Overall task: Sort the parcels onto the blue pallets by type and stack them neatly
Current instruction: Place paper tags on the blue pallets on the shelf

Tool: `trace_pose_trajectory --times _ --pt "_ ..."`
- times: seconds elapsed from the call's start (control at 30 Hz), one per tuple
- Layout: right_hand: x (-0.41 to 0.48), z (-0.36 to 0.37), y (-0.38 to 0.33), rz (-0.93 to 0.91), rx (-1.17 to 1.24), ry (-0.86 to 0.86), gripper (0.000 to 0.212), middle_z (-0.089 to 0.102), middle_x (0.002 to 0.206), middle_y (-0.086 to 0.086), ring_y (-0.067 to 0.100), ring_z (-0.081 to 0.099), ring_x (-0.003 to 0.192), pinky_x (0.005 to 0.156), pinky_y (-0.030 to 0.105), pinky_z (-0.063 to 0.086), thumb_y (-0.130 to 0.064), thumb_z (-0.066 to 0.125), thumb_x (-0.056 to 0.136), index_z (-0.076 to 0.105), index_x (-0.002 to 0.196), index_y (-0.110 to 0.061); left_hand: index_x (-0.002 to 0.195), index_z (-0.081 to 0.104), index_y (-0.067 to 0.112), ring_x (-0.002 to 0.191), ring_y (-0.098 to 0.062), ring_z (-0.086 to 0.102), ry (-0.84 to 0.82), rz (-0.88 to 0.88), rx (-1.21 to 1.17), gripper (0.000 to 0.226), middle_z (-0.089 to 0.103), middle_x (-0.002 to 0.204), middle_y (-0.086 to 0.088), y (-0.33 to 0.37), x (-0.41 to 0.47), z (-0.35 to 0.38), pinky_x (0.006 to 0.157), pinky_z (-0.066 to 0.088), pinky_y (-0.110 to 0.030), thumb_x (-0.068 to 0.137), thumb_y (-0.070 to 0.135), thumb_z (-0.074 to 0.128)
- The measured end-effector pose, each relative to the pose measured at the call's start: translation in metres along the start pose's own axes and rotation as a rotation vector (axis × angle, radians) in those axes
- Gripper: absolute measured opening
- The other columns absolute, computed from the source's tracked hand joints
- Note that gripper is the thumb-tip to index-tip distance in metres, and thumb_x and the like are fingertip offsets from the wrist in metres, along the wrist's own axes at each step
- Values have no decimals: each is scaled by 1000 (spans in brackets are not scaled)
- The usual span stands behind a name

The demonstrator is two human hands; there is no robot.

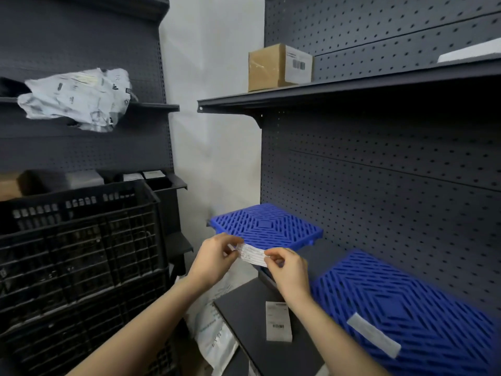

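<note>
Head view: one white slip [251, 255] held up in front of the far pallet, print too blurry to read
Left hand [214, 256]: pinching the slip's left end
Right hand [287, 270]: pinching its right end
Black parcel [244, 316]: one, flat, under the hands, beside the near pallet, barcode label on top
Blue pallets: two, far [267, 225] and near [406, 308]
Cardboard box [279, 67]: one, upper shelf, barcode sticker

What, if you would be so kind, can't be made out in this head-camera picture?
- The label pinched between left hand and right hand, head view: print too small and blurred to read.
- Inside the black crate, head view: dark, screened by its lattice wall.
- The white parcel on the upper shelf, head view: cut off by the right edge.
- The white mailer, head view: largely covered by the dark flat parcel.
</note>
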State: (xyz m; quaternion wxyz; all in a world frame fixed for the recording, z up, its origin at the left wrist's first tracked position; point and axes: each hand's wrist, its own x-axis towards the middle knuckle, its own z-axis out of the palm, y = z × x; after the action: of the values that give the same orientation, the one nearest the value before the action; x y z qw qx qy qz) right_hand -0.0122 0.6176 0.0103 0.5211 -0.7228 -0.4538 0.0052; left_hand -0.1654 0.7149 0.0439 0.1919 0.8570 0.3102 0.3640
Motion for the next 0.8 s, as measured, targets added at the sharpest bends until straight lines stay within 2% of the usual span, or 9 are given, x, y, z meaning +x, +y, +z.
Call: trace_pose_trajectory --times 0.07,0.13,0.2,0.37,0.5,0.63,0.8 --pt "26 16 3 16 2 2 10 67 87 -3 5 61 74 67 11 48 -11 70 82 72 91 -15 109 71 20 70 1 57 -20 7 24 28 64 97 9 -18 30 4 74 50 -21 84 9 66" --pt "44 33 10 40 1 0 10 69 86 -2 8 63 76 72 23 55 -10 71 81 72 90 -15 111 70 20 71 0 57 -49 7 41 29 66 102 6 -36 54 10 73 46 -17 84 8 64" --pt "60 50 18 61 -22 -8 10 70 85 -2 11 64 78 75 30 56 -11 72 80 72 89 -16 112 69 19 74 -2 58 -79 2 43 30 67 105 6 -53 71 18 73 44 -15 85 7 64" --pt "97 91 36 121 -106 16 10 70 86 -3 10 64 77 75 31 56 -14 71 82 73 91 -17 112 69 18 78 -2 56 -152 34 17 28 63 103 8 -105 118 42 69 42 -6 85 10 66" --pt "114 122 47 182 -239 14 12 71 89 -4 11 64 84 75 30 55 -19 68 85 72 96 -19 109 70 14 76 -4 56 -253 119 2 25 64 97 3 -146 156 66 72 40 -9 85 8 66" --pt "127 146 50 241 -368 51 13 70 93 -4 14 62 92 84 36 52 -21 65 86 71 98 -21 111 69 14 83 -12 59 -354 235 -6 24 65 102 -2 -182 186 83 79 46 -23 87 11 64" --pt "132 161 44 247 -570 50 17 66 101 -4 17 53 102 91 37 45 -24 59 90 69 103 -23 107 68 14 74 -6 51 -414 380 -62 18 57 97 4 -210 206 96 73 40 -17 90 15 64"
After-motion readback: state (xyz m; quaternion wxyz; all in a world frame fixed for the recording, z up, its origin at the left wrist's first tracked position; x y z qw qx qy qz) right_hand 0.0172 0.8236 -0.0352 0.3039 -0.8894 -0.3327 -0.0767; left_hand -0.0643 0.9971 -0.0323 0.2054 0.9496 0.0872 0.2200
